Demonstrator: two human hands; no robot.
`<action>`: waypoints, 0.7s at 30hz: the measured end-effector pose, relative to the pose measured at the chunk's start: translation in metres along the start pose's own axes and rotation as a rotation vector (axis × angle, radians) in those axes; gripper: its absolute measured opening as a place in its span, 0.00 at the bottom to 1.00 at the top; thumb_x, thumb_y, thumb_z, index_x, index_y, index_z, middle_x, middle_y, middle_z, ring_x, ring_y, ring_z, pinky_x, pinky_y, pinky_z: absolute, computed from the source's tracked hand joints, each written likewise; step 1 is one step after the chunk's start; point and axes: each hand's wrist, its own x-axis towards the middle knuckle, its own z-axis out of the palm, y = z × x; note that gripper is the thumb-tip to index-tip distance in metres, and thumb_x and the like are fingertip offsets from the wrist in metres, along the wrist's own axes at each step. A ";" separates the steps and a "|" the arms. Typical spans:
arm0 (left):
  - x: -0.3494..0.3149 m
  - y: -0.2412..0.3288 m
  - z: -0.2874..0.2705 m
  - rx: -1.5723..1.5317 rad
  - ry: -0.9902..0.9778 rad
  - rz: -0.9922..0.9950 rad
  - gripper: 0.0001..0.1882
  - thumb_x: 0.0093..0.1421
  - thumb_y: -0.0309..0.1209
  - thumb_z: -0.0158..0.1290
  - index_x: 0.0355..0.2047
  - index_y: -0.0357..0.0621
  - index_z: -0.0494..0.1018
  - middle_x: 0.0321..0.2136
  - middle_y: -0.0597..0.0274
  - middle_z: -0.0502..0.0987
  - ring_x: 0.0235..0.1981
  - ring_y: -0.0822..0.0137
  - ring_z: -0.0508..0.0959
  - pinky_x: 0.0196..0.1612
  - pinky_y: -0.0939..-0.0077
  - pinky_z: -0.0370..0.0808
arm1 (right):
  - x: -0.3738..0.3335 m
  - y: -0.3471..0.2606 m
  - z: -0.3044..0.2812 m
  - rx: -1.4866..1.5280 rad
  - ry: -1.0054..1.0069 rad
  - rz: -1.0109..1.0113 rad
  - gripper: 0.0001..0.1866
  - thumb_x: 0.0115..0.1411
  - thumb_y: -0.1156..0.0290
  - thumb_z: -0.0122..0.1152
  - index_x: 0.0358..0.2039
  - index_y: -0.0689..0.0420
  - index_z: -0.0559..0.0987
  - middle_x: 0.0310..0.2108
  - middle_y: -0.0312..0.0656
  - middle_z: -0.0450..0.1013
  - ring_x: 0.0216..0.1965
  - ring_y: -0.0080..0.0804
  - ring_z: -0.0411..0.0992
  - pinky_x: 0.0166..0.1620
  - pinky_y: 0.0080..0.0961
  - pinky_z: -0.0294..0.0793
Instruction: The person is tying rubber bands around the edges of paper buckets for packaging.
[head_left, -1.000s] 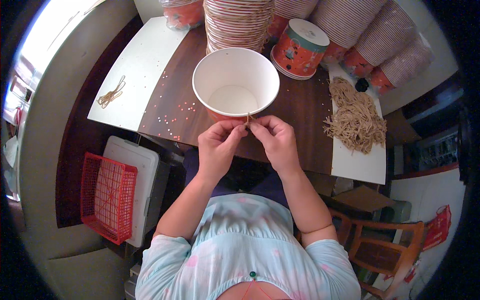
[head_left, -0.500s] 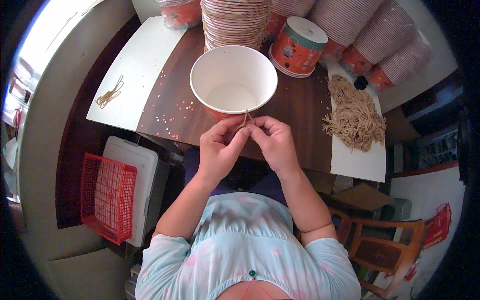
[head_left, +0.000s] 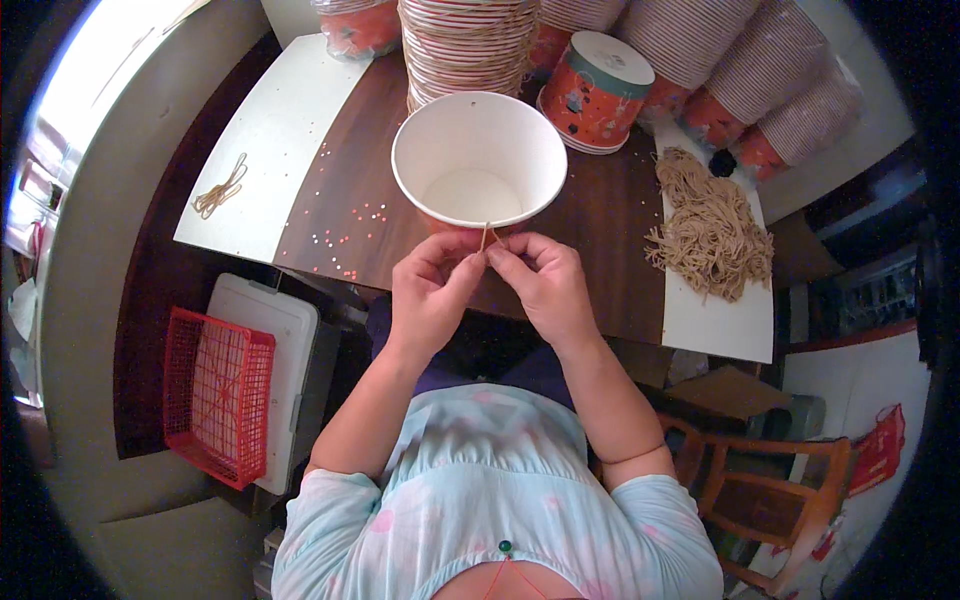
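Note:
A large white-lined paper bucket (head_left: pixel 478 150) stands with its mouth up at the near side of the table, and a small dark hole shows near its far rim. At its near rim, a thin tan cord (head_left: pixel 486 237) sticks up between my fingertips. My left hand (head_left: pixel 432 290) pinches the cord between thumb and finger. Close beside it, my right hand (head_left: pixel 548 287) pinches the cord too, both thumbs almost touching. The bucket's orange-red outside is mostly hidden behind my hands.
Tan cords (head_left: pixel 712 230) lie heaped at the right, and a small looped bundle (head_left: pixel 222 188) at the left. Stacked buckets (head_left: pixel 468 50) stand behind, with an upturned bucket (head_left: pixel 600 95) beside them. Small red and white dots (head_left: pixel 345 240) litter the table. A red basket (head_left: pixel 218 395) is lower left.
The bucket has shifted slightly to the right. My fingers have moved a little, and the cord's upright part now sits differently between them. Both hands stay at the near rim.

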 end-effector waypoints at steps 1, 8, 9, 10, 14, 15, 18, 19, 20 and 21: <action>0.000 -0.001 0.001 0.036 0.009 0.016 0.06 0.60 0.25 0.57 0.35 0.34 0.77 0.30 0.64 0.80 0.30 0.80 0.75 0.33 0.85 0.72 | 0.000 0.000 0.000 -0.012 -0.002 0.001 0.09 0.60 0.69 0.63 0.31 0.63 0.81 0.25 0.36 0.78 0.27 0.17 0.72 0.31 0.19 0.72; 0.001 0.000 -0.007 0.275 0.007 -0.014 0.08 0.61 0.27 0.57 0.35 0.32 0.77 0.29 0.65 0.80 0.28 0.79 0.77 0.30 0.86 0.73 | 0.000 -0.001 -0.002 -0.045 0.019 -0.011 0.09 0.59 0.69 0.64 0.32 0.64 0.81 0.26 0.37 0.79 0.28 0.19 0.73 0.33 0.20 0.73; 0.001 0.000 -0.008 0.231 0.003 -0.024 0.08 0.61 0.27 0.57 0.35 0.32 0.77 0.28 0.65 0.80 0.27 0.80 0.76 0.29 0.86 0.72 | 0.001 -0.001 -0.002 -0.059 0.019 -0.011 0.09 0.59 0.69 0.64 0.31 0.64 0.81 0.26 0.37 0.79 0.28 0.19 0.73 0.33 0.20 0.73; 0.001 0.000 -0.009 0.187 0.005 -0.044 0.07 0.61 0.27 0.56 0.35 0.33 0.77 0.28 0.65 0.80 0.26 0.81 0.75 0.28 0.87 0.71 | 0.001 -0.001 -0.002 -0.071 0.022 -0.022 0.09 0.59 0.69 0.64 0.31 0.63 0.81 0.26 0.37 0.79 0.28 0.18 0.73 0.33 0.20 0.73; 0.002 0.003 -0.014 0.022 0.007 -0.166 0.07 0.62 0.26 0.55 0.36 0.34 0.77 0.27 0.64 0.79 0.22 0.83 0.72 0.24 0.88 0.68 | 0.003 0.000 -0.002 -0.052 0.043 -0.028 0.08 0.59 0.70 0.64 0.31 0.63 0.82 0.26 0.37 0.79 0.28 0.18 0.73 0.33 0.20 0.73; 0.002 0.003 -0.014 0.007 -0.003 -0.151 0.07 0.62 0.26 0.54 0.36 0.34 0.77 0.27 0.64 0.79 0.22 0.82 0.72 0.24 0.88 0.68 | 0.003 0.000 -0.002 -0.052 0.043 -0.037 0.08 0.59 0.70 0.64 0.31 0.63 0.81 0.26 0.36 0.79 0.27 0.18 0.73 0.33 0.20 0.73; 0.001 0.003 -0.014 -0.020 0.001 -0.150 0.08 0.62 0.26 0.54 0.38 0.34 0.78 0.27 0.64 0.79 0.22 0.82 0.73 0.25 0.88 0.69 | 0.002 0.000 -0.002 -0.033 0.041 -0.031 0.08 0.59 0.71 0.64 0.31 0.63 0.81 0.25 0.36 0.78 0.27 0.17 0.73 0.32 0.20 0.73; 0.000 0.003 -0.014 -0.024 -0.002 -0.148 0.08 0.62 0.26 0.54 0.38 0.33 0.78 0.27 0.65 0.79 0.23 0.82 0.73 0.25 0.88 0.69 | 0.002 0.000 -0.001 -0.023 0.042 -0.026 0.08 0.59 0.71 0.64 0.31 0.64 0.81 0.25 0.36 0.78 0.27 0.17 0.73 0.32 0.20 0.73; 0.000 0.003 -0.013 -0.027 -0.005 -0.145 0.08 0.62 0.26 0.54 0.38 0.33 0.78 0.27 0.65 0.79 0.23 0.82 0.73 0.25 0.88 0.69 | 0.002 0.000 -0.001 -0.015 0.041 -0.024 0.08 0.59 0.71 0.64 0.31 0.64 0.81 0.25 0.36 0.78 0.27 0.17 0.73 0.32 0.20 0.72; 0.000 0.003 -0.013 0.001 -0.007 -0.133 0.08 0.62 0.26 0.54 0.38 0.33 0.77 0.27 0.65 0.79 0.23 0.82 0.73 0.25 0.88 0.70 | 0.002 0.000 -0.001 -0.006 0.041 -0.025 0.08 0.59 0.70 0.64 0.31 0.64 0.81 0.25 0.36 0.78 0.27 0.17 0.73 0.32 0.19 0.72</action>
